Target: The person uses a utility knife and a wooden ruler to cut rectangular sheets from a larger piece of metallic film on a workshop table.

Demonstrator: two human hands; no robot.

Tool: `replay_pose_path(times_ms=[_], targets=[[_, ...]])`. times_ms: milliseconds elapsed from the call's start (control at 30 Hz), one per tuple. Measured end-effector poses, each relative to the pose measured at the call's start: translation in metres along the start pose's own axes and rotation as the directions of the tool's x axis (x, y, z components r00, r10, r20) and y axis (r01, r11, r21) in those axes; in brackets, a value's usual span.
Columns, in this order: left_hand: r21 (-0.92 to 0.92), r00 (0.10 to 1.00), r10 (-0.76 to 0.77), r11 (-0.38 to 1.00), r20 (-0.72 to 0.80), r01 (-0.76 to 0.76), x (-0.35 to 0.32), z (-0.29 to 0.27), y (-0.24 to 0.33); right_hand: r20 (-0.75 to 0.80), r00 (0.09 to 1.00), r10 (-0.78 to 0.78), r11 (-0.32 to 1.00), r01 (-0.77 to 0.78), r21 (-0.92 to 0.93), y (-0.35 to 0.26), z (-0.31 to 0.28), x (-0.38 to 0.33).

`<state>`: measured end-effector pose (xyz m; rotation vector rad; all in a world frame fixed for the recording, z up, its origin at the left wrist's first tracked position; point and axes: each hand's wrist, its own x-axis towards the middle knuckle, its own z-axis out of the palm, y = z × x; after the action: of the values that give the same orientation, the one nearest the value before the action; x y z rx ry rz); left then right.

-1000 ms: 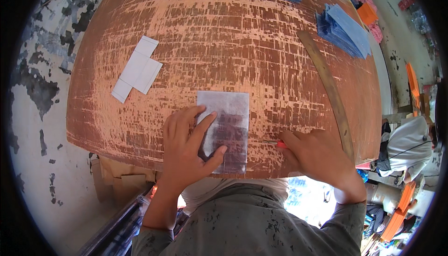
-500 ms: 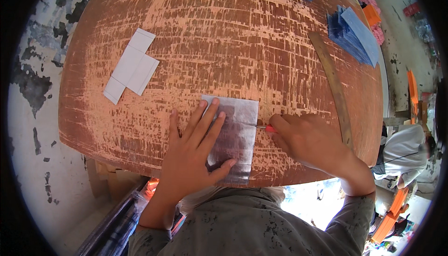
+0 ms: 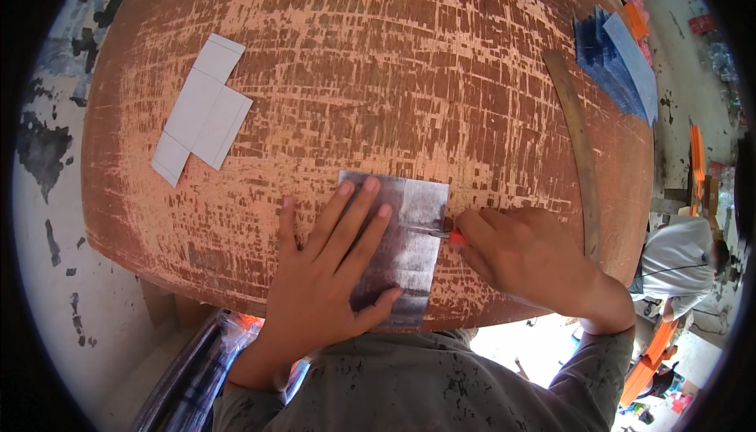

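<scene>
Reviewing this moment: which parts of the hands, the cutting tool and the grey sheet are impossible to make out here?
- Head view: most of the red-handled cutter is buried in the right hand; its blade is too small to judge.
- Head view: the left hand covers the middle of the grey sheet, so any lines there are hidden.
- Head view: the sheet's near edge meets the table edge and the shirt; where it ends is unclear.

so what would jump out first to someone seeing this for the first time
Most likely the two hands at the near edge of the worn, scratched reddish table: the left hand lies flat, fingers spread, on a grey silvery sheet, while the right hand holds a small red-handled blade against it. Next, the white cross-shaped cutout lying alone at the left, and the blue stack at the far right.
</scene>
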<state>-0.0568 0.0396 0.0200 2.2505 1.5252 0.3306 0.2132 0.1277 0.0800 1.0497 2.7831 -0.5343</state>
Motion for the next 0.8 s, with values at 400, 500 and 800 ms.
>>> replay_pose_path(times_ms=[400, 500, 800], targets=[[-0.004, 1.0, 0.008, 1.0, -0.004, -0.008, 0.0012, 0.0, -0.0006, 0.034, 0.999, -0.019, 0.999, 0.018, 0.027, 0.0018, -0.0057, 0.0043], [0.001, 1.0, 0.013, 1.0, -0.004, -0.013, 0.0014, -0.0004, -0.001, 0.049, 0.999, -0.014, 1.0, 0.013, 0.023, 0.0019, -0.0059, 0.0054], [0.004, 1.0, 0.022, 1.0, 0.009, -0.022, 0.0024, -0.0009, -0.0006, 0.089, 0.995, 0.05, 0.999, -0.05, -0.002, 0.0001, 0.0019, 0.0055]])
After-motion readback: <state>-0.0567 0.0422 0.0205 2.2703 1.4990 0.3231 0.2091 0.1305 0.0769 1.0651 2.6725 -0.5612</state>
